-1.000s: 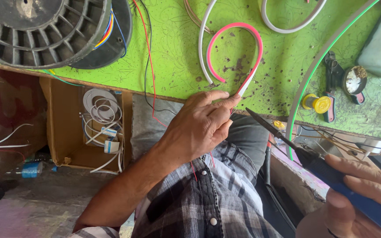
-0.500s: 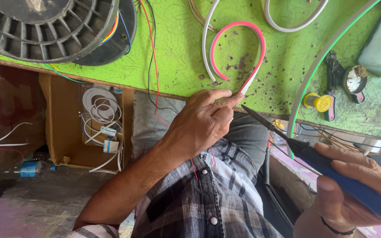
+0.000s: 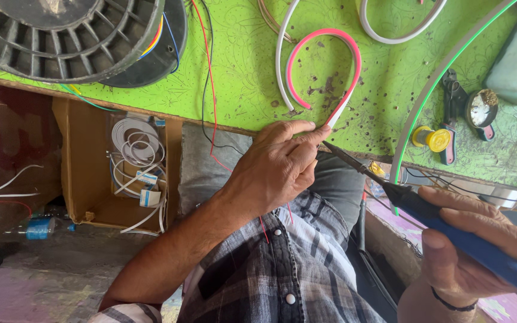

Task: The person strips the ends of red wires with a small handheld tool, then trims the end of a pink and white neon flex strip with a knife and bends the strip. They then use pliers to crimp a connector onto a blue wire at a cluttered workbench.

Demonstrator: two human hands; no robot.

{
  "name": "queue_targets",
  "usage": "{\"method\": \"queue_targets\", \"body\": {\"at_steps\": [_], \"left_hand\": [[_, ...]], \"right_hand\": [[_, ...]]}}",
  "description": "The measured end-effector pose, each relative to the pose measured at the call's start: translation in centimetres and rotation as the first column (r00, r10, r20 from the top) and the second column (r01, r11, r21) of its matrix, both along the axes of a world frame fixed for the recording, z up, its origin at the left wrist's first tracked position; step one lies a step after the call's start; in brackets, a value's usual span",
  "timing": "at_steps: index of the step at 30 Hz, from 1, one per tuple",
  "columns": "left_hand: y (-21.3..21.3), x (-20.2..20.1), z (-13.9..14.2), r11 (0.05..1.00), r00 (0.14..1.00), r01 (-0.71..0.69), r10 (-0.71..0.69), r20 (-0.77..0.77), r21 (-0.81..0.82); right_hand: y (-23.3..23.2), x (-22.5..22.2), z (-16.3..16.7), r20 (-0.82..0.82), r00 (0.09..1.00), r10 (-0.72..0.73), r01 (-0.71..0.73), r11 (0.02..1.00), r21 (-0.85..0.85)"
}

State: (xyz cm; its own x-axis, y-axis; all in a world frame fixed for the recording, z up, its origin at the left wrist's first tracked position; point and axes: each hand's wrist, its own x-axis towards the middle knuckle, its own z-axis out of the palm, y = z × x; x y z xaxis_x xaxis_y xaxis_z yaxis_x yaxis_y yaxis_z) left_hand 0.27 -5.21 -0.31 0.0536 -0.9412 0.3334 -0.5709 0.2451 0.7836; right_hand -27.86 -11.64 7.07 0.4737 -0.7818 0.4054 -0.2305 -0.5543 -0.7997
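Bright, even daylight is flooding the green tabletop [image 3: 240,78], leaving its colour vivid and saturated; shadows are staying soft, lying close under the left hand [image 3: 273,170]; the floor [image 3: 43,281] at lower left is sitting noticeably dimmer; a small glare is glinting off the round metal tin [image 3: 483,107]; the right hand [image 3: 474,251] at the frame's edge is looking slightly soft and stretched.

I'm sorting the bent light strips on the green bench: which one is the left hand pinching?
The pink strip bent into an arch; the left hand pinches its right end. The white strips and the green-lit one lie untouched.
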Motion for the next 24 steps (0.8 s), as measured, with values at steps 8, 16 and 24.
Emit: {"method": "queue_targets", "body": {"at_steps": [8, 16, 24], "left_hand": [[-0.02, 0.07, 0.08, 1.000, 1.000, 0.006, -0.006, -0.005, 0.006], [-0.01, -0.03, 0.10, 1.000, 1.000, -0.018, 0.018, -0.017, -0.001], [-0.08, -0.09, -0.12, 1.000, 1.000, -0.019, 0.019, -0.019, -0.012]], "right_hand": [[0.02, 0.20, -0.25, 0.042, 0.999, -0.002, 0.002, 1.000, 0.007], [-0.79, -0.65, -0.23, 0.034, 0.999, 0.036, -0.035, 0.999, -0.029], [-0.09, -0.20, -0.67, 0.057, 0.998, 0.008, -0.006, 1.000, -0.024]]}}
